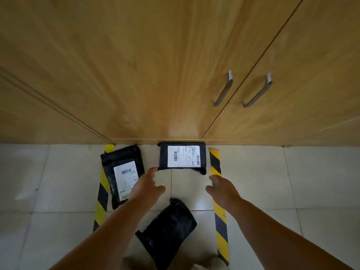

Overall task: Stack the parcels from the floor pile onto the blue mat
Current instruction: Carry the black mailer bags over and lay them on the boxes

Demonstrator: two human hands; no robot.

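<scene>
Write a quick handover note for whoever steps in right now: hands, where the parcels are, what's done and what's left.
Left hand open, fingertips at the near left corner of the labelled parcel by the cabinet; right hand open, short of it, holding nothing.
Second labelled parcel lies left, across the striped tape; unlabelled black parcel nearest.
Blue mat not in view; all three parcels are on the floor, still to stack.

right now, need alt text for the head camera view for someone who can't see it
Two bare hands, left hand and right hand, reach open toward a black parcel with a white label lying against wooden cabinet doors. Two more black parcels lie on the tiled floor, between two yellow-and-black tape strips: a labelled one at left, another nearer the camera.
</scene>
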